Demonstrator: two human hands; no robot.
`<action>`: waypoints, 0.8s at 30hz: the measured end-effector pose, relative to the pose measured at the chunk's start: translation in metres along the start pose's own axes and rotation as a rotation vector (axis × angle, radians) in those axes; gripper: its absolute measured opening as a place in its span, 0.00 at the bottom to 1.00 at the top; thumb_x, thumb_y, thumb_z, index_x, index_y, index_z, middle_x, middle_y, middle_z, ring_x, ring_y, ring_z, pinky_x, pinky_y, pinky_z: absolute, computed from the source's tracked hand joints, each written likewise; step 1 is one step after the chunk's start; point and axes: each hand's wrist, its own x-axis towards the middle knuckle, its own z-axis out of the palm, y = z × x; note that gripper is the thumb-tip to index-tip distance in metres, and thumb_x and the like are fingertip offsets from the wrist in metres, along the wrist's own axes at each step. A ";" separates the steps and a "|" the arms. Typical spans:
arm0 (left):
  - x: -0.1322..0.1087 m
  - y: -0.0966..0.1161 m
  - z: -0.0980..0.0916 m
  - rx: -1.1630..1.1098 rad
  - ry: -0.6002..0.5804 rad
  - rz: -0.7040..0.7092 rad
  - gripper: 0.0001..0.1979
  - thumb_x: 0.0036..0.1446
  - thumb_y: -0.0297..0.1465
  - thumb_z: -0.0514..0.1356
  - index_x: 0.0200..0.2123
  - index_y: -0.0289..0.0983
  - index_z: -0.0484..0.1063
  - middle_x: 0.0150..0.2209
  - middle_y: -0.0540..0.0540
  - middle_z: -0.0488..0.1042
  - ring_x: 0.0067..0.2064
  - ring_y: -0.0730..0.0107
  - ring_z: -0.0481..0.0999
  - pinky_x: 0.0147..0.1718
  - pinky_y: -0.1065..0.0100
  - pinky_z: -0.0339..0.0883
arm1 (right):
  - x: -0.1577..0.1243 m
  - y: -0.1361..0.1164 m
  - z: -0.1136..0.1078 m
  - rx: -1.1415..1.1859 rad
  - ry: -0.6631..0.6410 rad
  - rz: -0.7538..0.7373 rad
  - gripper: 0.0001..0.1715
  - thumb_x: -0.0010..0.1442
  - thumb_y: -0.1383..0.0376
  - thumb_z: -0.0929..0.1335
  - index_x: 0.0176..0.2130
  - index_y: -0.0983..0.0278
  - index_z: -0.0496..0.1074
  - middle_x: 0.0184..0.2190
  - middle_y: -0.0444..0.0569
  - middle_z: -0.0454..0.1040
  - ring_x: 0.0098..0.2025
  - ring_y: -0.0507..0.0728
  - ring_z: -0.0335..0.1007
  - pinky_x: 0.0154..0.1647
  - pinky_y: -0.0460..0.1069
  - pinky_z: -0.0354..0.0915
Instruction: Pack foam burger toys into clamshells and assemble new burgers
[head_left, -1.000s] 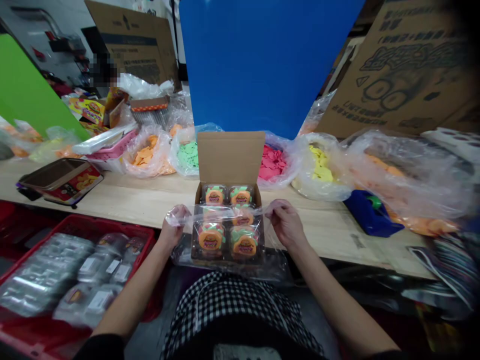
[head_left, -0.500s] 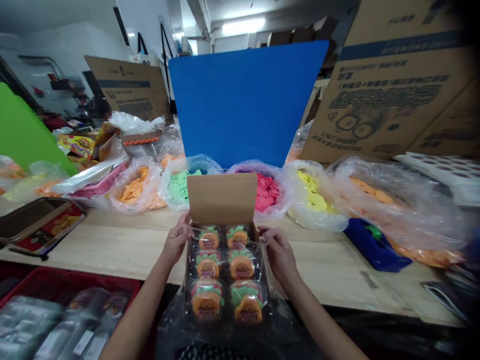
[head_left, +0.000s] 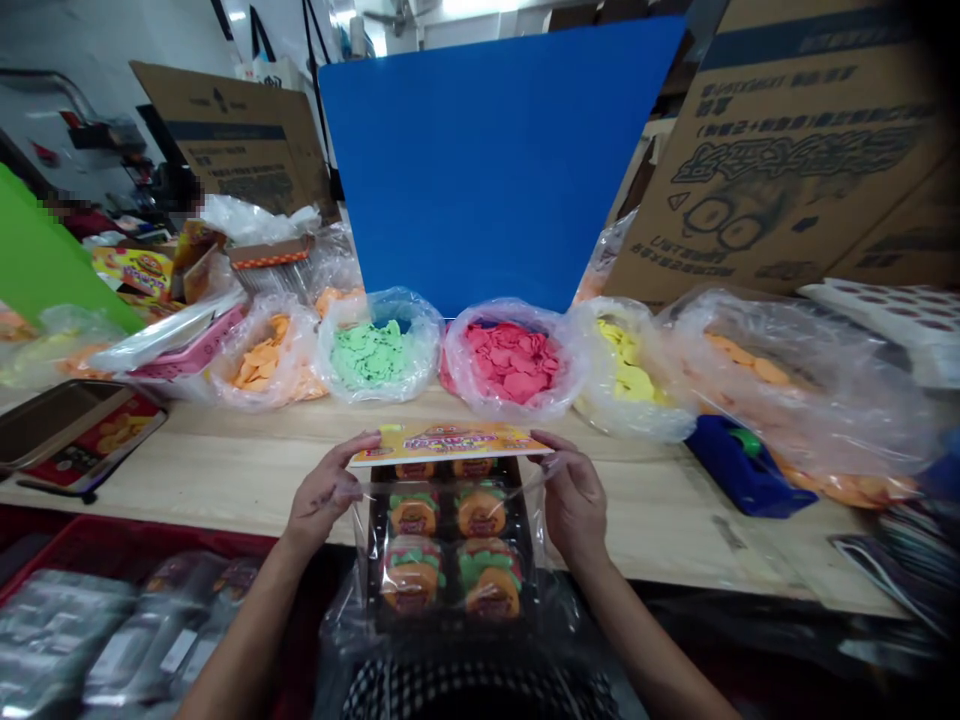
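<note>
A small cardboard box (head_left: 450, 545) of round orange-and-green burger-shaped sweets sits at the table's near edge, inside a clear plastic bag (head_left: 341, 625). Its printed yellow lid (head_left: 448, 443) is folded down almost level over the far row. My left hand (head_left: 324, 490) pinches the lid's left corner with fingers closed. My right hand (head_left: 574, 498) grips the right side of the box and lid, fingers curled.
Behind the box, open plastic bags hold orange (head_left: 264, 362), green (head_left: 373, 350), pink (head_left: 511, 355) and yellow (head_left: 630, 370) discs. A blue board (head_left: 487, 150) and cardboard cartons (head_left: 787, 150) stand at the back. A blue tape dispenser (head_left: 739, 465) lies right. A red crate (head_left: 112, 620) of wrapped packs sits lower left.
The upright brown lid has been folded forward and down over the sweets, showing its printed face. Both hands moved from the bag's edges to the lid's corners.
</note>
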 end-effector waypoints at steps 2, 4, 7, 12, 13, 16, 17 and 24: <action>-0.003 0.004 -0.002 0.023 -0.065 0.024 0.14 0.55 0.38 0.52 0.24 0.36 0.68 0.48 0.41 0.70 0.53 0.52 0.63 0.55 0.47 0.48 | -0.003 -0.002 0.000 0.022 0.023 -0.021 0.04 0.54 0.64 0.65 0.28 0.61 0.67 0.42 0.48 0.70 0.45 0.57 0.65 0.46 0.56 0.60; -0.004 0.005 -0.004 0.008 -0.141 0.043 0.12 0.57 0.36 0.51 0.25 0.36 0.66 0.44 0.41 0.73 0.51 0.54 0.66 0.55 0.46 0.48 | -0.006 -0.002 0.000 0.034 0.059 -0.037 0.06 0.55 0.63 0.65 0.29 0.62 0.66 0.41 0.49 0.70 0.42 0.57 0.66 0.44 0.56 0.60; -0.005 0.006 -0.006 0.021 -0.237 0.024 0.11 0.57 0.34 0.50 0.26 0.36 0.66 0.43 0.41 0.74 0.51 0.56 0.66 0.54 0.48 0.49 | -0.011 -0.004 0.002 0.019 0.067 -0.070 0.08 0.55 0.60 0.64 0.29 0.63 0.64 0.40 0.50 0.72 0.40 0.57 0.68 0.43 0.57 0.61; -0.004 0.008 -0.013 0.046 -0.412 -0.023 0.13 0.57 0.36 0.50 0.27 0.36 0.69 0.49 0.40 0.70 0.56 0.56 0.60 0.56 0.48 0.44 | -0.020 -0.009 0.003 -0.003 0.028 -0.189 0.10 0.58 0.59 0.62 0.29 0.62 0.61 0.33 0.49 0.75 0.38 0.59 0.71 0.42 0.60 0.61; -0.004 0.008 -0.015 0.031 -0.452 -0.040 0.14 0.57 0.36 0.50 0.25 0.36 0.69 0.50 0.40 0.69 0.57 0.55 0.58 0.56 0.47 0.43 | -0.021 -0.010 0.002 0.000 0.035 -0.195 0.10 0.58 0.58 0.61 0.29 0.61 0.60 0.33 0.49 0.76 0.37 0.59 0.71 0.42 0.61 0.60; -0.004 0.008 -0.020 -0.028 -0.582 -0.099 0.16 0.56 0.38 0.52 0.22 0.36 0.71 0.54 0.41 0.64 0.61 0.54 0.48 0.56 0.46 0.39 | -0.023 -0.011 -0.002 0.013 0.035 -0.173 0.12 0.58 0.56 0.61 0.28 0.61 0.58 0.33 0.48 0.76 0.38 0.61 0.72 0.44 0.64 0.59; -0.004 0.007 -0.022 -0.057 -0.614 -0.105 0.17 0.55 0.38 0.53 0.21 0.36 0.72 0.54 0.42 0.63 0.62 0.54 0.45 0.56 0.45 0.37 | -0.023 -0.012 -0.003 0.017 0.023 -0.161 0.13 0.58 0.55 0.61 0.28 0.61 0.58 0.33 0.48 0.76 0.39 0.61 0.72 0.45 0.65 0.58; -0.004 0.002 -0.027 -0.159 -0.719 -0.160 0.18 0.50 0.44 0.55 0.20 0.41 0.76 0.55 0.50 0.62 0.63 0.55 0.39 0.58 0.47 0.30 | -0.025 -0.015 -0.013 0.049 -0.180 -0.155 0.13 0.58 0.56 0.61 0.28 0.60 0.59 0.33 0.47 0.77 0.44 0.61 0.70 0.50 0.68 0.52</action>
